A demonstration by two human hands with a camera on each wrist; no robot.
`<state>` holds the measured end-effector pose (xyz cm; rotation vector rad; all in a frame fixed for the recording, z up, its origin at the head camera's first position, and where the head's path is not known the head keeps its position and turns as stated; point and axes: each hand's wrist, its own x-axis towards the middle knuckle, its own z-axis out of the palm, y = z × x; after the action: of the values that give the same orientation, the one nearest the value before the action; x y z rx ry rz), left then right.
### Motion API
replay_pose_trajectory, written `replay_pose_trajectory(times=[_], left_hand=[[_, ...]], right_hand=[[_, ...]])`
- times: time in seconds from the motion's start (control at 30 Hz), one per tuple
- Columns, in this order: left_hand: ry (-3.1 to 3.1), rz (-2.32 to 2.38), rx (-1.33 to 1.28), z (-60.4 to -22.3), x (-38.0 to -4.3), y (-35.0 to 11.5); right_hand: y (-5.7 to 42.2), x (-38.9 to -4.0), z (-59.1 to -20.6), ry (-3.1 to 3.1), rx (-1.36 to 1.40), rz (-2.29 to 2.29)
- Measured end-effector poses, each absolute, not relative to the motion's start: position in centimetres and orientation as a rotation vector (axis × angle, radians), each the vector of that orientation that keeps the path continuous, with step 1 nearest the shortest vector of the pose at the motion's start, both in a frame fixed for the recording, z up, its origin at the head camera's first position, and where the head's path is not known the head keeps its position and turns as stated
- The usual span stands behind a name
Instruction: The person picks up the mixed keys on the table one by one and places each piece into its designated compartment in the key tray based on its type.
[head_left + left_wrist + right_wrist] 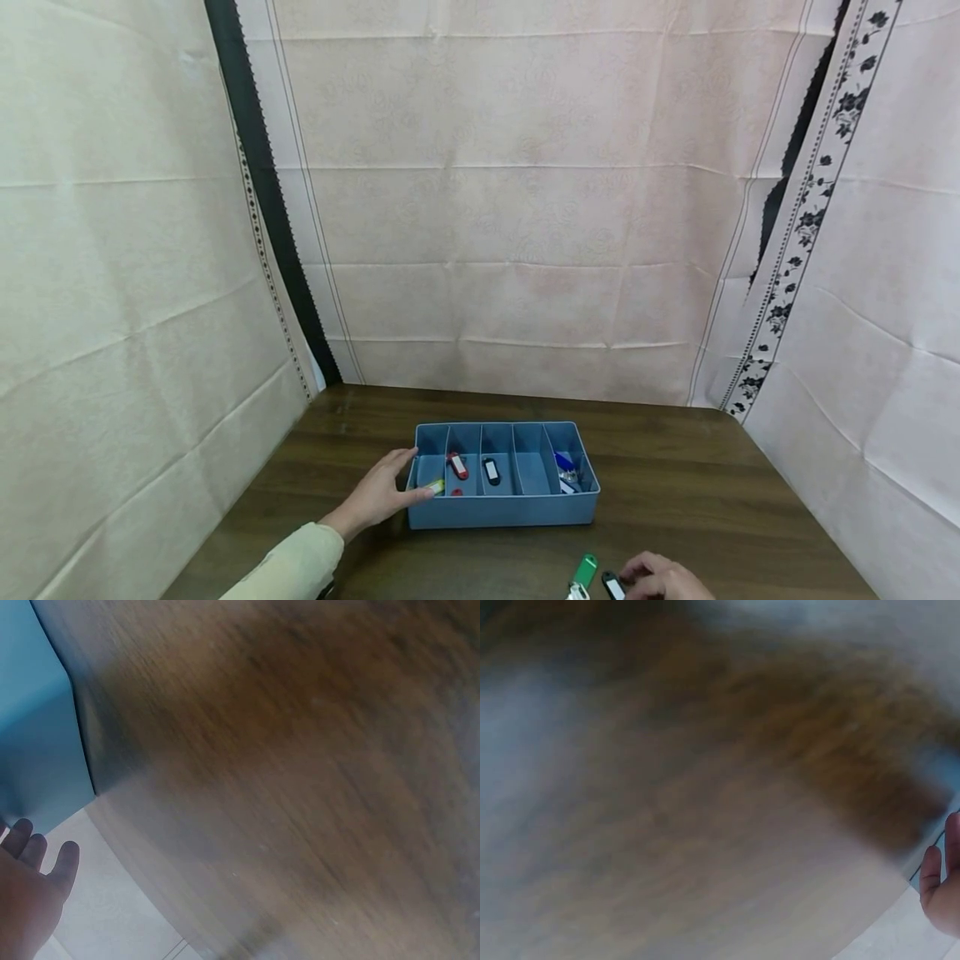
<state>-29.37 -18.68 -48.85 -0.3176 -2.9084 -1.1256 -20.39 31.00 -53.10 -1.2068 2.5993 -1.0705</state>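
Observation:
A blue divided box (501, 511) stands on the table. My left hand (382, 492) spans its left end, fingers at the side rim and thumb over the front corner, beside a yellow tag (436, 486) in the leftmost compartment. In the left wrist view, the fingers of that hand (34, 892) are extended near the box wall. Low in the head view, my right hand (663, 577) has its fingertips right at a black key tag (613, 586); I cannot tell whether they pinch it. A green key tag (585, 570) lies just left of the black one.
Inside the box, red tags (457, 465), a black tag (491, 471) and blue tags (565, 462) with metal rings sit in separate compartments. The wooden table (675, 483) is bounded by hanging pale cloths (510, 217) at the back and both sides.

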Motion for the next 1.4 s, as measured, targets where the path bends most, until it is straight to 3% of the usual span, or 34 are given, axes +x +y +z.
replay_pose_trajectory(times=[0.27, 0.67, 0.93, 1.4], left_hand=[[-2.907, -1.128, -0.312, -48.9, -29.4, -18.7], [-2.908, -1.136, -0.309, -49.0, -29.4, -18.7], [-2.906, -1.153, -0.291, -49.0, -29.5, -18.6], [-2.907, -1.148, -0.319, -48.9, -29.5, -18.8]], right_hand=[[30.0, -20.1, -51.1, 2.748, -0.983, -1.184], [26.2, -20.8, -46.9, 2.972, -0.406, -1.426], [23.5, -22.5, -44.8, 3.006, -0.277, -1.547], [19.5, -25.2, -43.1, 2.982, -0.289, -1.684]])
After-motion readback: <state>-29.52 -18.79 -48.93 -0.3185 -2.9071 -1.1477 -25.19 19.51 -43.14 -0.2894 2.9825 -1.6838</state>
